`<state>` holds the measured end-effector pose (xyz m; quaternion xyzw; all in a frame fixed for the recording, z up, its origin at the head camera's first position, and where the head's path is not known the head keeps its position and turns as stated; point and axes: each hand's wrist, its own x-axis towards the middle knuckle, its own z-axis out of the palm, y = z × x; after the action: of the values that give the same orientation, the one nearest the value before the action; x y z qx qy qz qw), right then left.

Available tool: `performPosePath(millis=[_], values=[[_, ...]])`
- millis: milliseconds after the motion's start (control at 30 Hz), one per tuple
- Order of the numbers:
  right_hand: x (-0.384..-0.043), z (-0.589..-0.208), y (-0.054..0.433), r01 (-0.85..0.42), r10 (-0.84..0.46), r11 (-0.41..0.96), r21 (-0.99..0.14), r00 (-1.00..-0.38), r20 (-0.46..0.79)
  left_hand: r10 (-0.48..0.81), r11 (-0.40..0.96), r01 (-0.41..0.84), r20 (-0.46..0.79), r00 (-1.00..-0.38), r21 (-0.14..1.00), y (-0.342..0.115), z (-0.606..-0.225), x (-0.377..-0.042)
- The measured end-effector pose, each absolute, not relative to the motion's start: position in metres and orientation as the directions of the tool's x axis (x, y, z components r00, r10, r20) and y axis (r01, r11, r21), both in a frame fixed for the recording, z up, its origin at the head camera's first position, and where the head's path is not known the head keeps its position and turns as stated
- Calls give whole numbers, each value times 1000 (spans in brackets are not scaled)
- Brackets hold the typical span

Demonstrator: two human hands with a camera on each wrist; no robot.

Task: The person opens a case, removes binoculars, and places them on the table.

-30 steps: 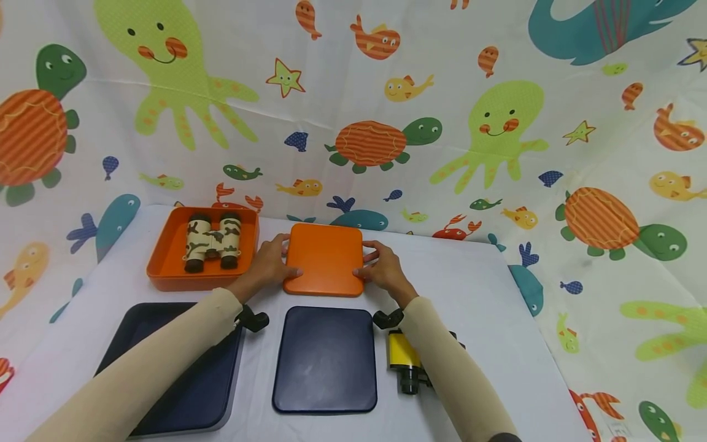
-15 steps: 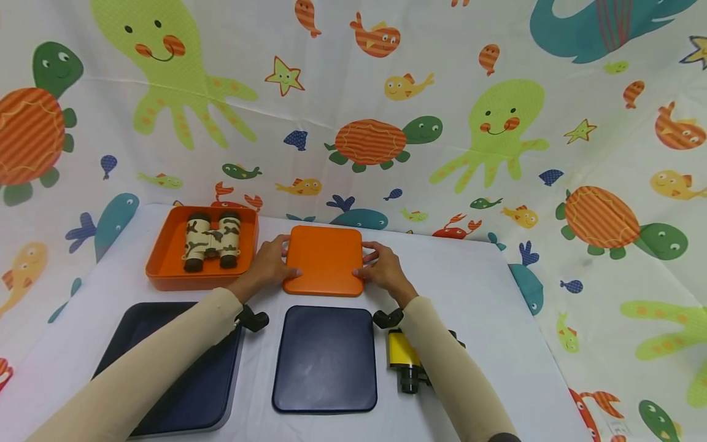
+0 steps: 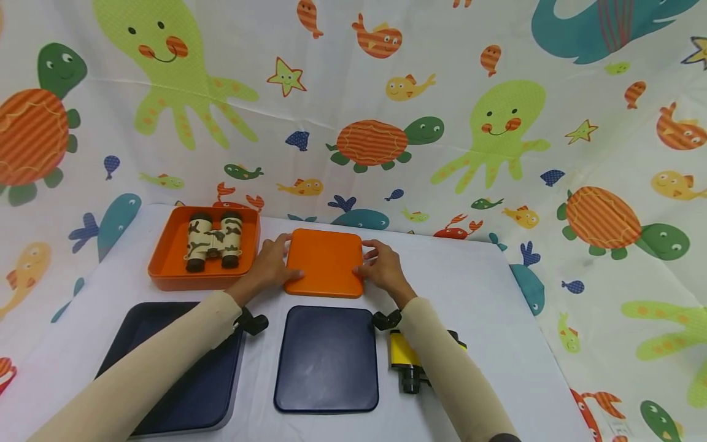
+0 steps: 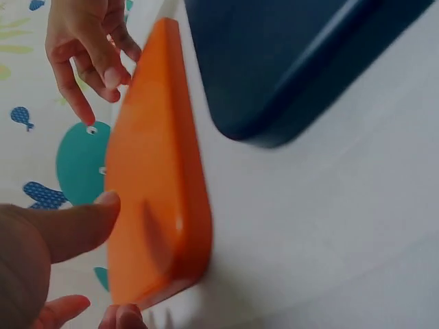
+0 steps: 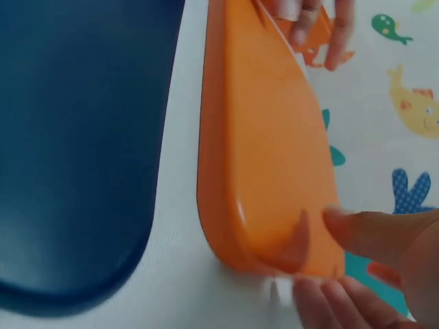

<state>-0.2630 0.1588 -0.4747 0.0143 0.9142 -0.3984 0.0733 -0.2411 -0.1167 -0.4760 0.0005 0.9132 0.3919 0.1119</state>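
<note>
A flat orange tray [image 3: 324, 264] with rounded corners has its smooth face up near the back of the table. My left hand [image 3: 269, 265] holds its left side, thumb [image 4: 82, 229] on the top face and fingers at the edge. On the opposite side my right hand [image 3: 383, 270] holds it the same way, its thumb [image 5: 374, 229] over the top face. The undersides of the fingers are partly hidden. Just in front lies a navy tray [image 3: 327, 361], also smooth face up.
An open orange box [image 3: 160, 261] with camouflage binoculars [image 3: 213, 242] in it stands back left. A larger navy tray [image 3: 204, 393] lies front left under my left forearm. Yellow and black binoculars [image 3: 404, 350] are partly covered by my right forearm. A printed cloth [image 3: 353, 80] hangs behind.
The far edge of the orange tray has come down slightly, with both hands staying at its sides. The other objects have kept their places.
</note>
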Motion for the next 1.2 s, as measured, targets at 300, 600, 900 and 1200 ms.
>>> performPosePath(millis=[300, 600, 900, 1200], values=[[-260, -465, 137, -66, -50, 699, -712, -998, 44, 157, 654, 67, -48, -986, 754, -124, -456, -226], [-255, -457, 104, -149, -114, 656, -739, -989, 98, 154, 663, 146, 57, -986, 734, -142, -441, -214], [-254, -447, 69, -259, -221, 620, -741, -963, 152, 88, 702, 175, 160, -983, 690, -186, -433, -216], [-251, -437, 39, -293, -298, 602, -742, -945, 132, 38, 726, 123, 139, -990, 677, -223, -431, -215]])
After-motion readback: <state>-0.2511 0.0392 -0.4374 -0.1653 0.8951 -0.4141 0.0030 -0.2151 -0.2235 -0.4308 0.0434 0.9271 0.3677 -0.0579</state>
